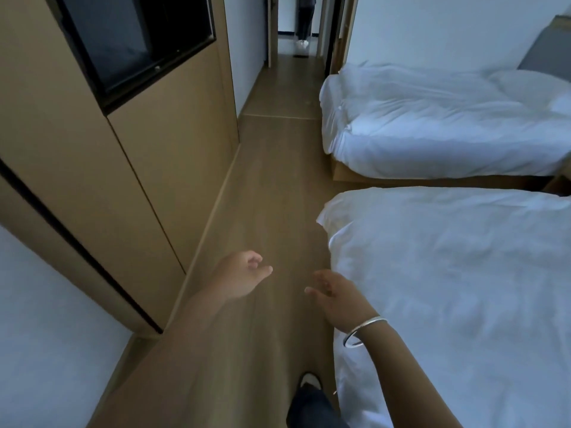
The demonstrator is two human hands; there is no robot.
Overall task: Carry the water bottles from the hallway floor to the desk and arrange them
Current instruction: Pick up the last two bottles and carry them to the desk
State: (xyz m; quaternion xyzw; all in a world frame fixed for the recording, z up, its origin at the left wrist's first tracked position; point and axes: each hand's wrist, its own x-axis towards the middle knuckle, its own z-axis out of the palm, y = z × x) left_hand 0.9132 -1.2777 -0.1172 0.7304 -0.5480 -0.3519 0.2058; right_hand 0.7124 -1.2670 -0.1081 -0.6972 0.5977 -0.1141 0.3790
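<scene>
No water bottle and no desk show in the head view. My left hand (239,278) hangs over the wooden floor with its fingers loosely curled and nothing in it. My right hand (336,296) is a little to its right, beside the near bed's corner, fingers relaxed and holding nothing. A silver bangle (364,330) sits on my right wrist. The two hands are apart and touch nothing.
A wooden floor aisle (272,193) runs ahead to a narrow hallway (287,78). Tan cabinets with a dark screen (133,41) line the left. Two white beds, the near bed (448,288) and the far bed (432,118), fill the right. A person's legs (304,23) stand at the hallway's end. My shoe (310,381) is below.
</scene>
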